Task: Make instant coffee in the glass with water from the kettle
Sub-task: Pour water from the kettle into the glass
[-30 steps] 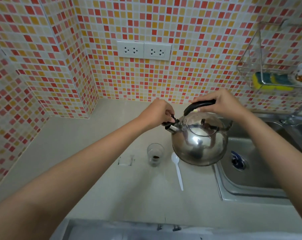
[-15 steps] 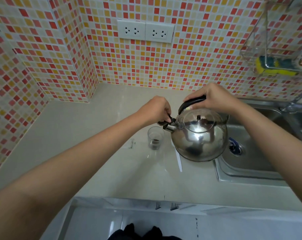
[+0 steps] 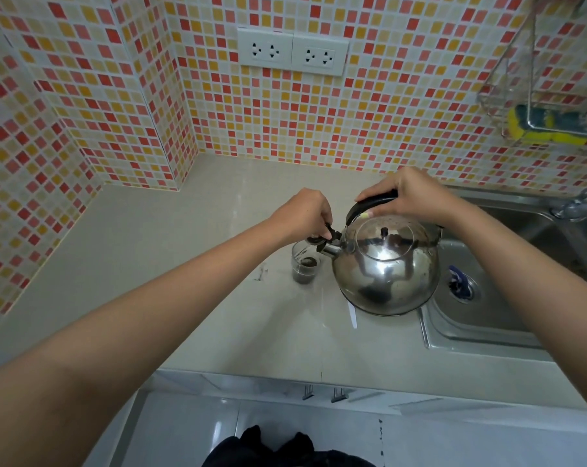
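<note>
I see the right hand point(image 3: 407, 196) wrapped around the black handle point(image 3: 362, 206) of the steel kettle point(image 3: 388, 267), fingers curled over the top of the grip. The kettle is tipped toward the left, and its lower edge hangs over the tabletop point(image 3: 218, 315) beside the sink point(image 3: 480, 318). I cannot tell whether its base touches the surface.

The left hand point(image 3: 305, 214) pinches the black cap lever point(image 3: 330, 235) at the spout point(image 3: 330, 249), with fingers closed on it. The spout sits directly above the rim of the glass point(image 3: 304, 266).

The glass stands upright on the tabletop, just left of the kettle body. It holds dark coffee granules and a shallow dark layer at the bottom. I cannot confirm a visible stream of water from the spout.

A white spoon point(image 3: 353, 315) lies on the tabletop; only its handle end shows below the kettle.

Further items:
- A double wall socket point(image 3: 292, 52) is mounted on the mosaic tile wall behind the work area.
- A wire rack point(image 3: 507, 96) at upper right carries a yellow and green sponge point(image 3: 537, 129).
- A faucet point(image 3: 578, 203) stands at the far right of the sink.
- A drain strainer point(image 3: 462, 288) sits in the sink basin.
</note>
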Tool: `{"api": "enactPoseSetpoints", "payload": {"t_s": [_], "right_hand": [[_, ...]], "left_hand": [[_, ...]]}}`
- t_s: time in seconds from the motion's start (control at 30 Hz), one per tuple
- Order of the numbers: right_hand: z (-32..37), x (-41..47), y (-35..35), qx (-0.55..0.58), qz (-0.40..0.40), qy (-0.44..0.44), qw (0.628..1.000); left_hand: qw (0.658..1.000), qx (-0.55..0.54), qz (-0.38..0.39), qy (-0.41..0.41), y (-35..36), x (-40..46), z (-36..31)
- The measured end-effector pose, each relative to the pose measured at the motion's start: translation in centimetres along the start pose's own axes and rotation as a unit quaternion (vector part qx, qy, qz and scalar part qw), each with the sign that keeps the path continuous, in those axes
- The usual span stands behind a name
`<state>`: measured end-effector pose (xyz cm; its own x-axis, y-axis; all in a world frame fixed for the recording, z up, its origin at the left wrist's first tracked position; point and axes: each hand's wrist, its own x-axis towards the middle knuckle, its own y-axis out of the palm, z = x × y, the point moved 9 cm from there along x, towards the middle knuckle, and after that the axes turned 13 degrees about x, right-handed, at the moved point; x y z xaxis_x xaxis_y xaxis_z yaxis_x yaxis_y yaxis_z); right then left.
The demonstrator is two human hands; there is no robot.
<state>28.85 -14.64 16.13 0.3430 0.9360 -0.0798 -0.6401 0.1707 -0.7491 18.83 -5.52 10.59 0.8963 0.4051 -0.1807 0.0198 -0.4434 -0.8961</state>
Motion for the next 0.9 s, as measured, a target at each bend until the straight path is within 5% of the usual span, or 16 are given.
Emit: {"api": "enactPoseSetpoints", "payload": {"t_s": [0.9], "right_hand": [[-0.9, -0.2, -0.7, -0.013, 0.007, 0.001, 1.000]], "left_hand": [[1.000, 0.014, -0.006, 0.008, 0.5, 0.9, -1.1]]}}
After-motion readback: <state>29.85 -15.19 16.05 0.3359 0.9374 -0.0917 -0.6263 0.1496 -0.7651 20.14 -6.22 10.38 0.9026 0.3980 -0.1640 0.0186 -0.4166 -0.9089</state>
